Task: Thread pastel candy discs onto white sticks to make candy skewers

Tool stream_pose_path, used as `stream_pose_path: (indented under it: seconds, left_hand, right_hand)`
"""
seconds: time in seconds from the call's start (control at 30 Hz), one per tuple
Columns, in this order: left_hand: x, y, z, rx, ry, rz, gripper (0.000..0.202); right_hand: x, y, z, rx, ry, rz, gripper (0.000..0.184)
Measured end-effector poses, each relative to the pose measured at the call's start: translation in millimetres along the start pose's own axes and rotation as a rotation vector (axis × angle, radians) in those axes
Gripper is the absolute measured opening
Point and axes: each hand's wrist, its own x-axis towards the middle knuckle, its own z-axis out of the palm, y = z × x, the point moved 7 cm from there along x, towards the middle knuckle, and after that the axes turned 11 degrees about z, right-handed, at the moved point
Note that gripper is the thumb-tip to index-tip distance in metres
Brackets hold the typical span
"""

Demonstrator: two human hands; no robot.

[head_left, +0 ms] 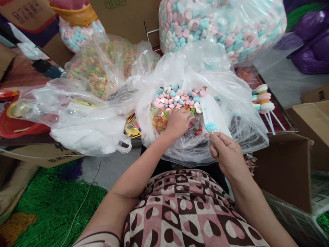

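Note:
My left hand (pixel 178 122) reaches into an open clear plastic bag (pixel 231 99) and its curled fingers press among small multicoloured ring candies (pixel 159 120); what they pinch is hidden. Pastel pink, blue and white heart candies (pixel 177 96) fill the back of the same bag. My right hand (pixel 224 151) pinches a white stick (pixel 214 118) carrying one turquoise candy (pixel 210 127) near its lower end. The stick slants up over the bag.
Finished candy sticks (pixel 262 99) lie at the right on a dark tray. A large bag of pastel candies (pixel 218 27) stands behind, another bag of ring candies (pixel 102 61) at back left. Crumpled plastic (pixel 77 116), a red basin (pixel 17 127), cardboard boxes (pixel 290 168) and green netting (pixel 51 202) surround me.

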Motion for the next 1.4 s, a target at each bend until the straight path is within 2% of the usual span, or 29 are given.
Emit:
stream_pose_path:
  seconds: [0.13, 0.23, 0.33, 0.5, 0.63, 0.7, 0.93, 1.03, 1.17, 1.27, 1.4]
  left_hand:
    - [-6, -11, -13.3, -0.325, 0.174, -0.083, 0.017]
    - [-12, -12, -16.6, -0.501, 0.254, -0.111, 0.016]
    - [-14, -9, -17.8, -0.539, 0.275, -0.121, 0.014]
    - [-16, -8, -27.8, -0.486, 0.311, -0.1, 0.015]
    - [-16, -4, -35.4, -0.396, 0.312, -0.028, 0.013]
    - [-17, -6, -36.4, -0.38, 0.327, -0.036, 0.014]
    - [-20, 0, -32.3, -0.498, 0.261, 0.003, 0.014]
    - [-21, 3, -31.1, -0.641, 0.222, -0.024, 0.02]
    - [-21, 2, -26.6, -0.935, 0.233, -0.15, 0.032]
    - [-18, 8, -20.2, -1.146, 0.19, -0.19, 0.031]
    - [-17, 11, -14.3, -1.262, 0.135, -0.241, 0.026]
  right_hand:
    - [3, 11, 4, -0.138, -0.059, 0.021, 0.035]
    - [6, 14, 5, -0.201, -0.049, 0.016, 0.037]
    - [6, 14, 7, -0.221, -0.049, 0.011, 0.039]
    - [3, 14, 9, -0.238, -0.074, 0.021, 0.039]
    - [2, 14, 8, -0.213, -0.069, 0.017, 0.038]
    - [2, 13, 8, -0.211, -0.069, 0.015, 0.038]
    - [0, 11, 9, -0.22, -0.081, 0.009, 0.038]
    - [-1, 11, 8, -0.217, -0.086, 0.006, 0.038]
    - [-4, 10, 8, -0.194, -0.098, -0.028, 0.037]
    - [-5, 9, 9, -0.155, -0.095, -0.048, 0.035]
    - [-5, 5, 9, -0.129, -0.055, -0.084, 0.033]
